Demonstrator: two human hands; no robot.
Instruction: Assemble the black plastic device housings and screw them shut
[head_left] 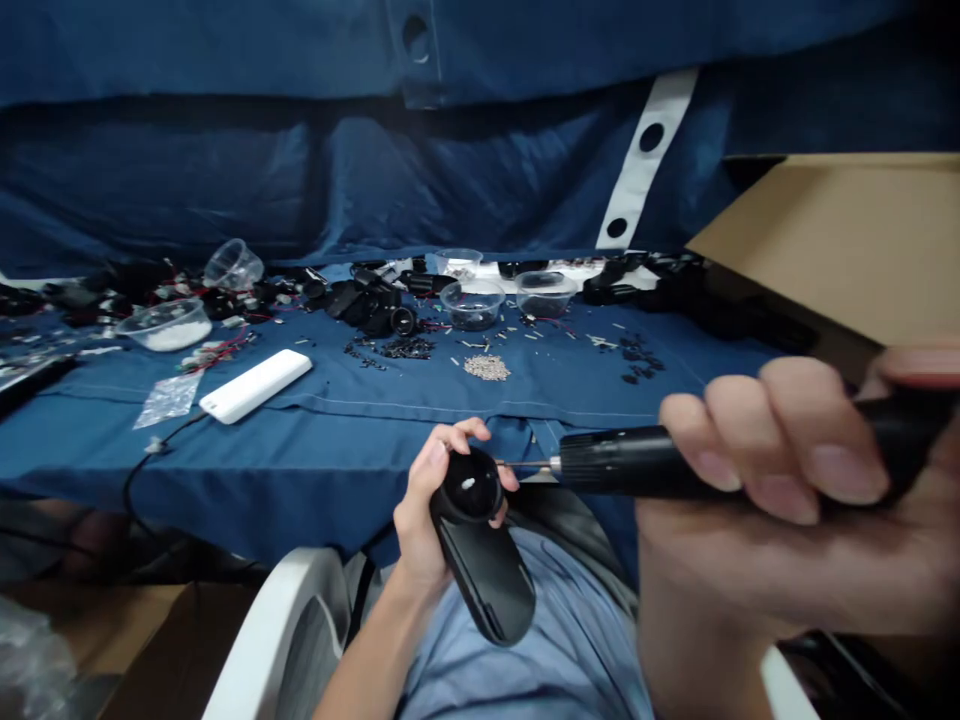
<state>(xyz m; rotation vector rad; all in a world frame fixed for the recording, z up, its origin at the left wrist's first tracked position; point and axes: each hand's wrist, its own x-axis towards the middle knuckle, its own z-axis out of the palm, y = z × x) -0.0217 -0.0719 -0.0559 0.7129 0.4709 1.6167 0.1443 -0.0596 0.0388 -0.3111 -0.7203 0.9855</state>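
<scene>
In the head view my left hand (421,515) is closed around a black device with a round glossy head and a flat, rounded body (491,580), held tilted over my lap. Its exact kind I cannot make out. My right hand (780,560), large and near the camera, wraps round a black electric screwdriver (619,462) lying level. The thin bit points left and reaches the side of the round head, by my left fingertips. Whether a screw sits at its tip is too small to tell.
On the blue cloth-covered table lie a pile of small screws (487,368), dark small parts (641,358), a white power bank (256,385) with a cable, and clear plastic bowls (472,305). Black housings (364,305) are heaped behind. A cardboard box (847,240) stands right; a white chair arm (274,630) is at lower left.
</scene>
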